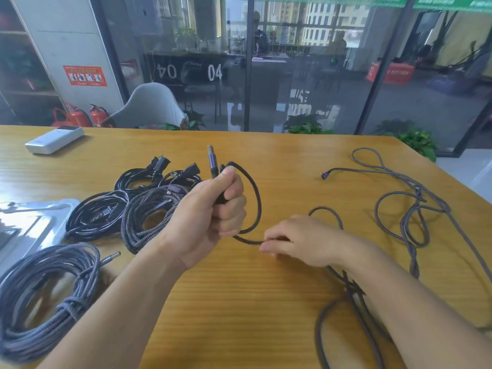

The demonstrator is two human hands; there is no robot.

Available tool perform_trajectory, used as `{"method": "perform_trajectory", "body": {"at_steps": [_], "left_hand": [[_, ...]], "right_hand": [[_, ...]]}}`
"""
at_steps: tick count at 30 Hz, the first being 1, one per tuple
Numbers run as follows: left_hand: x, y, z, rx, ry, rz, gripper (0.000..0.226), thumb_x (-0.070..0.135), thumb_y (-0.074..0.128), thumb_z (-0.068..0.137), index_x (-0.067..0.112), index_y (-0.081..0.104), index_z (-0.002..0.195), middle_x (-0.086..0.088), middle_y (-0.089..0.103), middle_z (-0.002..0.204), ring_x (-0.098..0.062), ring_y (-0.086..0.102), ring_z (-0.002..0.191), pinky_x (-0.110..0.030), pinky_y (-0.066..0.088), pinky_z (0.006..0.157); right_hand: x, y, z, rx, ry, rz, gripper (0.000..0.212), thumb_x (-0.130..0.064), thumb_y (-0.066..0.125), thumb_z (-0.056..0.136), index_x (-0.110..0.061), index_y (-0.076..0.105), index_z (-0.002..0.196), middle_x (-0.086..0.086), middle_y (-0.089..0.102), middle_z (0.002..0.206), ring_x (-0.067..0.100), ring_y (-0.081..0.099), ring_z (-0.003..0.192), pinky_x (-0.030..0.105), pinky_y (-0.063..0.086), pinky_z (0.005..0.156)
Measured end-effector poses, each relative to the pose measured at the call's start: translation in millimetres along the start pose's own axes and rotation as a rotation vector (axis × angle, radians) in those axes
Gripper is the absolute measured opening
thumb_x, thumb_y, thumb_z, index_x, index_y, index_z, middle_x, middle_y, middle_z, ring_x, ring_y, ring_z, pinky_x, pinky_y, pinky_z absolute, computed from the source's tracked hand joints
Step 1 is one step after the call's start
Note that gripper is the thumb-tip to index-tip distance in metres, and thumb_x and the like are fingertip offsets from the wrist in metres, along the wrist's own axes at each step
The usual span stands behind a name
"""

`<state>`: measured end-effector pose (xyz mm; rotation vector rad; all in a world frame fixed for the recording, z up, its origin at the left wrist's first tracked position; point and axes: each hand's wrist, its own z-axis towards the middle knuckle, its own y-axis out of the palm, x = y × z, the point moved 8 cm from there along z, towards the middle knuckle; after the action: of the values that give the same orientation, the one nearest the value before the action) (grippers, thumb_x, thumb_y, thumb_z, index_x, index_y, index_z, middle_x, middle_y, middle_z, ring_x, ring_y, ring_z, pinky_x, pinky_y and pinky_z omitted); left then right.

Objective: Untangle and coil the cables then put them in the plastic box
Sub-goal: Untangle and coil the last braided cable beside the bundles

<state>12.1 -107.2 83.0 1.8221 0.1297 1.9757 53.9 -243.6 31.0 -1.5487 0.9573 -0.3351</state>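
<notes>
Left hand (213, 209) raised off the tabletop (239, 302), fist clamped on the USB-plug end of a braided cable (255, 198); plug (211, 161) sticking up above the thumb, first loop arcing right of the fist and down. Right hand (298, 241) low, just right of and below the left, fingertips pinching the same cable where the loop comes off the fist. Hands near each other but not touching. Rest of that cable trailing right of and under the right forearm in loose tangled loops, far small connector (324, 176) lying beyond the right hand.

Left of the left hand: braided coiled bundle (149, 219), black coiled cables (98, 217) with power plugs (159, 163) behind. Large grey braided coil (45, 302) by the left forearm, tied with its own wrap. Clear plastic box (34, 225) far left, partly out of frame. White device (54, 139) at far-left back edge.

Handling judgement: light, limp, braided jacket grippy not slick, holds loop shape loosely, springs open if released. Not fragile apart from the plug necks; avoid sharp bends there. Best hold: plug end pinned in the left fist as anchor, right hand sliding along the jacket to feed even loops. Crossings near the right forearm likely to snag; probably need clearing before pulling through.
</notes>
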Motion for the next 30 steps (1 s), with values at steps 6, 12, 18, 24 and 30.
{"method": "perform_trajectory", "body": {"at_steps": [6, 12, 18, 24, 30], "left_hand": [[19, -19, -5, 0.072, 0.006, 0.041, 0.040, 0.039, 0.046, 0.101, 0.025, 0.043, 0.064, 0.012, 0.023, 0.050, -0.005, 0.018, 0.042, -0.022, 0.016, 0.041], [23, -43, -7, 0.189, -0.008, 0.144, 0.042, 0.033, 0.041, 0.108, 0.022, 0.040, 0.067, 0.008, 0.020, 0.052, -0.009, 0.014, 0.045, -0.027, 0.008, 0.046], [28, -52, -9, 0.248, 0.017, 0.271, 0.043, 0.028, 0.040, 0.111, 0.018, 0.041, 0.070, 0.005, 0.020, 0.054, -0.012, 0.014, 0.047, -0.027, 0.009, 0.046], [15, -31, -4, 0.267, 0.066, 0.681, 0.031, 0.033, 0.053, 0.108, 0.012, 0.073, 0.098, -0.003, 0.030, 0.059, -0.018, 0.025, 0.050, -0.025, 0.026, 0.045], [-2, 2, -1, 0.118, 0.065, 0.845, 0.022, 0.053, 0.062, 0.097, 0.034, 0.071, 0.089, 0.011, 0.031, 0.052, -0.015, 0.028, 0.051, -0.023, 0.028, 0.050]], "right_hand": [[65, -29, -8, 0.237, 0.128, 0.192, 0.047, -0.057, 0.061, 0.098, -0.019, 0.063, 0.070, -0.009, 0.046, 0.055, 0.004, 0.042, 0.049, 0.013, 0.034, 0.054], [83, -28, -27, 0.027, 0.086, 0.424, 0.026, -0.048, 0.083, 0.082, -0.022, 0.077, 0.082, -0.009, 0.068, 0.074, 0.005, 0.058, 0.069, 0.016, 0.044, 0.069], [90, -43, -42, 0.200, 0.057, 0.558, 0.009, -0.036, 0.076, 0.089, -0.028, 0.081, 0.091, -0.007, 0.077, 0.090, 0.010, 0.070, 0.085, 0.025, 0.051, 0.083], [64, -56, -28, 0.526, -0.014, 0.518, 0.028, -0.058, 0.061, 0.088, -0.033, 0.073, 0.087, 0.012, 0.068, 0.084, 0.035, 0.059, 0.079, 0.051, 0.051, 0.077], [31, -51, -23, 0.488, -0.143, 0.562, 0.015, -0.036, 0.065, 0.098, -0.024, 0.075, 0.095, -0.013, 0.072, 0.086, 0.004, 0.064, 0.082, 0.019, 0.050, 0.078]]}}
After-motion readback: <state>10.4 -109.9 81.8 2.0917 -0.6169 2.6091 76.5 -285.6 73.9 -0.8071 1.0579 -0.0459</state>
